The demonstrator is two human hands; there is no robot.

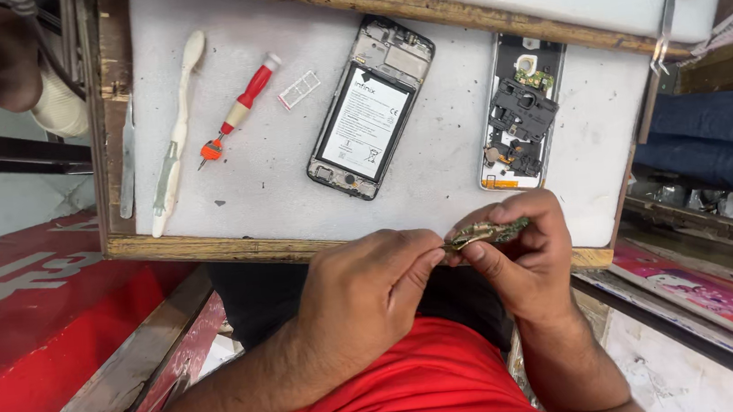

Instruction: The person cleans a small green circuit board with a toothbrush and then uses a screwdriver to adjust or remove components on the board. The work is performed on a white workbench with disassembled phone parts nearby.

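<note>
We hold a small green circuit board (486,233) between both hands, just over the near edge of the desk (435,182). Our right hand (521,259) pinches it from the far side, and the fingers (424,258) of our left hand (361,299) close on its left end. We judge this to be the inspection stage of a phone teardown. The opened phone (369,109) with its battery showing and the back cover (522,113) lie beyond; the red screwdriver (239,111) and white toothbrush (175,134) rest further left. Any next move calls for a light, steady grip on so thin a part.
</note>
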